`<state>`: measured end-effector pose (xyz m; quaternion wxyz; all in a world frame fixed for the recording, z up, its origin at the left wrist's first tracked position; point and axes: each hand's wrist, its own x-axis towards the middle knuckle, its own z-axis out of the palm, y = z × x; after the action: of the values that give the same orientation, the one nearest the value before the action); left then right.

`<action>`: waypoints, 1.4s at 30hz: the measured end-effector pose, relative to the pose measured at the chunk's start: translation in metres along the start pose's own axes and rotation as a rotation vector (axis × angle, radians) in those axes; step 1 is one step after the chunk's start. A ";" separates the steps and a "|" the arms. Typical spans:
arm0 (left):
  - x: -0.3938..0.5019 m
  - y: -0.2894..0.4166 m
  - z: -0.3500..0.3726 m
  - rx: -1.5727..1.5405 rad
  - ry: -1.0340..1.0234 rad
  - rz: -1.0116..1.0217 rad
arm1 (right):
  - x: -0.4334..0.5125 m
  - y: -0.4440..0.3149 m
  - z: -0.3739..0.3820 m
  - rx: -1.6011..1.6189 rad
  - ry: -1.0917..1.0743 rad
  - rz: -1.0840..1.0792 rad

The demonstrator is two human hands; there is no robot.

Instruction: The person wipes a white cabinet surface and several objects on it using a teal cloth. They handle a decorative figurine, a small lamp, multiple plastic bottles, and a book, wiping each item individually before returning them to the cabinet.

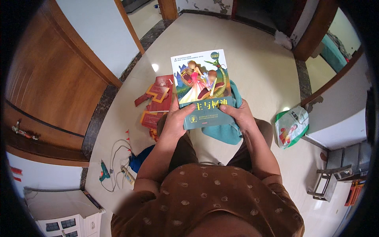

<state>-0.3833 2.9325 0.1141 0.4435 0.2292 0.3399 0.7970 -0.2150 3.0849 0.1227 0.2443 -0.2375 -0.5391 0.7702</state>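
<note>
An illustrated paperback book point(204, 86) is held up in front of me, its front cover towards my face. The cover shows two figures, a lion and a green dragon, with writing on a teal band below. My left hand point(179, 118) grips the lower left edge, thumb on the cover. On the lower right edge, my right hand point(241, 117) holds it the same way; the fingers of both hands are hidden behind. A teal cloth point(225, 134) hangs below the book near my right hand, partly covered by it.
Red and yellow papers point(160, 91) lie on the tiled floor at left. Nearby are a green glue gun point(104, 171), its cord and a power strip point(128, 177). A white-green bag point(291, 127) and a small wooden stool point(325, 186) stand at right. A white cabinet point(59, 204) is lower left.
</note>
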 end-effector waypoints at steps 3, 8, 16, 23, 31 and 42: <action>0.027 -0.012 -0.013 0.004 0.017 -0.008 | 0.019 0.006 -0.030 0.038 0.092 -0.030; 0.068 -0.019 -0.027 0.068 0.048 -0.007 | 0.053 -0.046 -0.057 -0.070 0.445 -0.271; 0.126 -0.034 -0.009 0.098 -0.056 -0.006 | 0.104 -0.046 0.025 -1.390 -0.006 -0.880; 0.140 -0.007 -0.009 0.212 0.023 -0.005 | 0.198 -0.062 0.030 -1.415 -0.011 -0.957; 0.178 0.024 -0.057 0.186 0.220 0.204 | 0.290 -0.050 0.068 -1.413 0.009 -1.047; 0.296 0.033 -0.080 0.045 0.246 0.296 | 0.310 -0.044 0.043 -1.418 -0.237 -1.028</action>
<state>-0.6029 3.1487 0.1046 0.2715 0.1875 0.3719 0.8677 -0.4747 3.2632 0.1453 0.2982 0.0201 -0.9518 0.0687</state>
